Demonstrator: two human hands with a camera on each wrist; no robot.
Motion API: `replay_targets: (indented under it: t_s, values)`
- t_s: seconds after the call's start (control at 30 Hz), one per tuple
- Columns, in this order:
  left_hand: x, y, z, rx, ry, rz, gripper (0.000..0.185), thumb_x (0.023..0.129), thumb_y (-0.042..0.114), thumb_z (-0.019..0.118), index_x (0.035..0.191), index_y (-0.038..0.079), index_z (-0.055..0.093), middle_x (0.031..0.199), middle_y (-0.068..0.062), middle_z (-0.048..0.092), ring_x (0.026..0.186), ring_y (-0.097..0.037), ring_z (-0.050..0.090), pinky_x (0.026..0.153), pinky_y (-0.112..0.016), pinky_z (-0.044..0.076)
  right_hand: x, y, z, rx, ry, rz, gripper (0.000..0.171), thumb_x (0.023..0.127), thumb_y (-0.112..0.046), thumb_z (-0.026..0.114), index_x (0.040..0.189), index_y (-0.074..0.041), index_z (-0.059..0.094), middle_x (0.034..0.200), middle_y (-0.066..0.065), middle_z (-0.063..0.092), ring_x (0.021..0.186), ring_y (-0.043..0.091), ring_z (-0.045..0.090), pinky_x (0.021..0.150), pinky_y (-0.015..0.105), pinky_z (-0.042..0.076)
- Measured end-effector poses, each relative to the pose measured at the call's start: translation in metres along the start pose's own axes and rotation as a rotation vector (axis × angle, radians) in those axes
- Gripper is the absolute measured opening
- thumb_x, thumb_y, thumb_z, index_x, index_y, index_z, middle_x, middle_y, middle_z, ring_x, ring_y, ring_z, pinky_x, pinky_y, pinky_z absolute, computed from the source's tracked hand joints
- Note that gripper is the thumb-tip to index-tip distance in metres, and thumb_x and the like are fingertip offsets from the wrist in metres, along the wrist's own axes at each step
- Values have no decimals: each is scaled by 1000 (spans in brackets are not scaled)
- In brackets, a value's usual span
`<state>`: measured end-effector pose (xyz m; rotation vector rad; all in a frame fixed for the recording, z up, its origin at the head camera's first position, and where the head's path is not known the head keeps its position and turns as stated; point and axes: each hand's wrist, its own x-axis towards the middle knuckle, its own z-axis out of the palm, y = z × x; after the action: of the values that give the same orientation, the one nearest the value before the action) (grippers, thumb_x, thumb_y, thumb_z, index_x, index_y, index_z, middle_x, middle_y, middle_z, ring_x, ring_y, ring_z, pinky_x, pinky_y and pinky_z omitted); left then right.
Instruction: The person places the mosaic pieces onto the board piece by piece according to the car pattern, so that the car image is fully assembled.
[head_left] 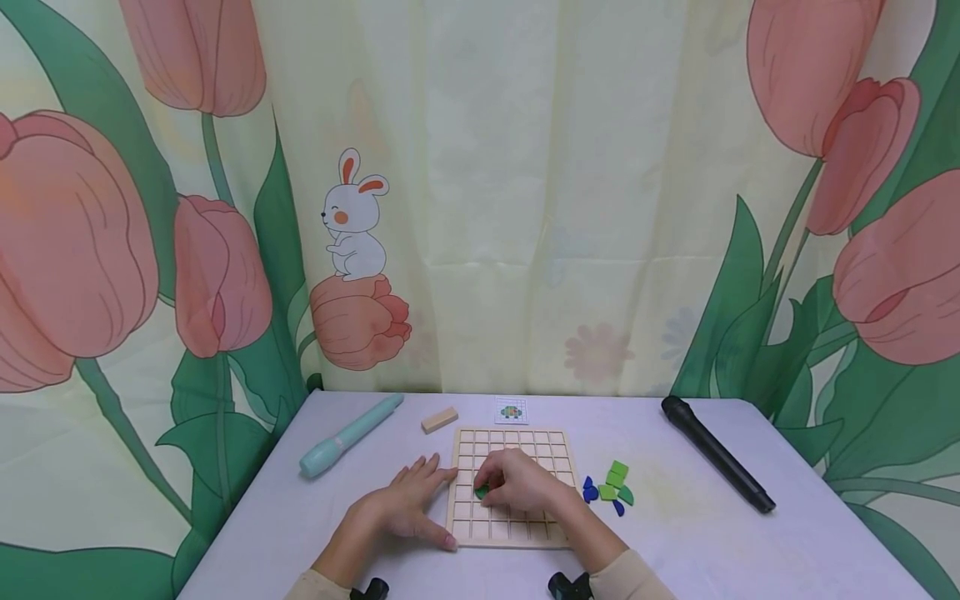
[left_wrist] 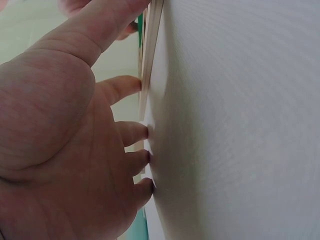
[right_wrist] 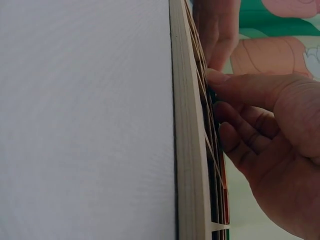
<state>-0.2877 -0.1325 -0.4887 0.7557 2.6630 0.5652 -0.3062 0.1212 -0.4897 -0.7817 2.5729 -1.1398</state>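
Note:
A wooden grid board (head_left: 512, 546) lies on the white table. My right hand (head_left: 517, 481) is over its left-middle squares, pinching a dark green piece (head_left: 482, 492) between thumb and fingers. The hand covers several squares, so what lies under it is hidden. In the right wrist view the thumb and fingertips (right_wrist: 223, 112) are down at the grid. My left hand (head_left: 408, 500) rests with spread fingers along the board's left side, the thumb at the lower left corner. In the left wrist view, fingertips (left_wrist: 145, 131) touch the table and one touches the frame.
Light green squares (head_left: 607, 492), blue pieces (head_left: 590, 492) and a dark green piece (head_left: 626, 496) lie right of the board. Behind it are a pattern card (head_left: 512, 411) and a wooden block (head_left: 439, 420). A teal stick (head_left: 352, 433) lies left, a black microphone (head_left: 716, 454) right.

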Motion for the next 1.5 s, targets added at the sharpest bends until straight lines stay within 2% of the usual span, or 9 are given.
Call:
replay_targets:
  t_s: [0.5, 0.83, 1.3, 1.5]
  values:
    - [0, -1, 1, 7, 5, 4, 108, 73, 69, 83, 159, 20, 40, 170, -25, 24, 159, -46, 16, 126, -68, 16, -2, -4, 1, -30, 15, -11, 16, 88, -4, 81, 98, -15, 80, 87, -4, 71, 75, 7, 59, 66, 20, 51]
    - [1, 1, 0, 10, -5, -13, 108, 73, 69, 83, 159, 21, 40, 170, -24, 24, 159, -47, 16, 125, -69, 16, -5, -3, -3, -19, 38, -12, 15, 92, -3, 76, 101, -15, 79, 94, -2, 72, 80, 7, 61, 72, 22, 52]
    - [0, 1, 0, 5, -8, -13, 108, 73, 69, 83, 160, 22, 40, 170, -24, 23, 159, -47, 15, 126, -69, 16, -7, -6, -3, -45, 30, 20, 15, 89, -5, 80, 98, -17, 79, 87, -5, 71, 76, 8, 59, 68, 21, 52]
    - [-1, 1, 0, 2, 0, -9, 108, 73, 68, 84, 159, 22, 40, 170, -24, 24, 159, -46, 16, 126, -69, 16, -11, -3, -11, -64, 76, -17, 15, 90, -10, 80, 105, -15, 79, 96, -3, 72, 80, 9, 60, 70, 23, 51]
